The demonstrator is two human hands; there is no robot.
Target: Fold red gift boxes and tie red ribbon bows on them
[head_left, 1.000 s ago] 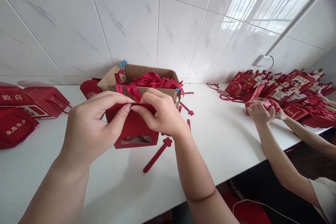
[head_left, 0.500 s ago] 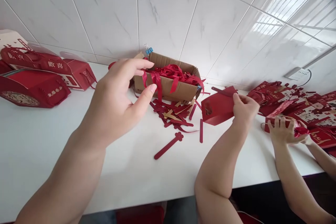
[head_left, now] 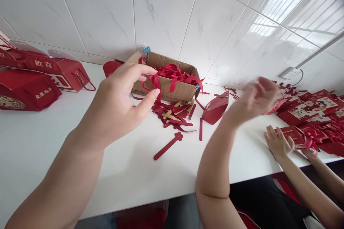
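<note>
My left hand hangs in front of a cardboard box full of red ribbons. Its thumb and fingers are apart and hold nothing. My right hand is raised at the right, blurred by motion, with loosely bent fingers and nothing visible in them. Just left of its wrist, a small red paper box stands on the white table. A red strip with a flower-shaped end lies alone between my arms, below a pile of red and gold strips.
Red gift boxes with cord handles stand at the left. A co-worker's hands hold a red box at the right, near many more red boxes. A tiled wall runs behind the table.
My right hand has let go of the red paper box and moved up and right. The box now stands on the table. The co-worker's hands have shifted with their box. My left hand stays open.
</note>
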